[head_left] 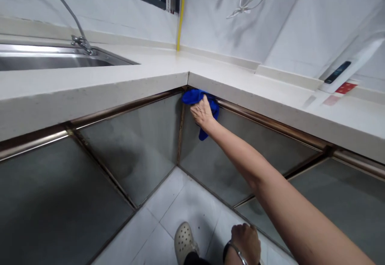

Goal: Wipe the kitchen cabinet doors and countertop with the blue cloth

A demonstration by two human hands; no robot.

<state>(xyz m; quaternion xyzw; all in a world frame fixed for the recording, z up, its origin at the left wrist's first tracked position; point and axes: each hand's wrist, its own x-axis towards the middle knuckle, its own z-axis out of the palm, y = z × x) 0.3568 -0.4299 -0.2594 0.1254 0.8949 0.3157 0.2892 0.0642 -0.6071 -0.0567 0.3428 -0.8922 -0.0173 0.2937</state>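
R hand (203,112) is up at the inside corner of the cabinet front, closed on a bunched blue microfiber cloth (192,96) and pressing it against the dark glossy steel panels (135,148), just under the bronze-tone trim strip (270,122). Cloth sits right at the corner, w/ one end hanging below the fingers. R arm (255,172) runs straight out to it from lower right of my view.

L hand (246,243) is low, at btm of frame, curled over a dark trouser leg (195,260). Fingers look bent, but I can't tell if it's gripping anything. Metal bangle or watch strap (237,253) on that wrist, hard to say which. Beige perforated clog (184,243) sits on white floor tiles (186,205) just left of that hand.

Above: cream stone countertop (90,84) wraps the corner, overhanging the panels. Top left, stainless sink (45,58) w/ chrome faucet (81,44) at its rim. On the white wall (315,24): yellow pipe (181,16), loose white cable (246,8). Counter at right has a white device w/ dark panel (338,71), red label (345,87) beside it.
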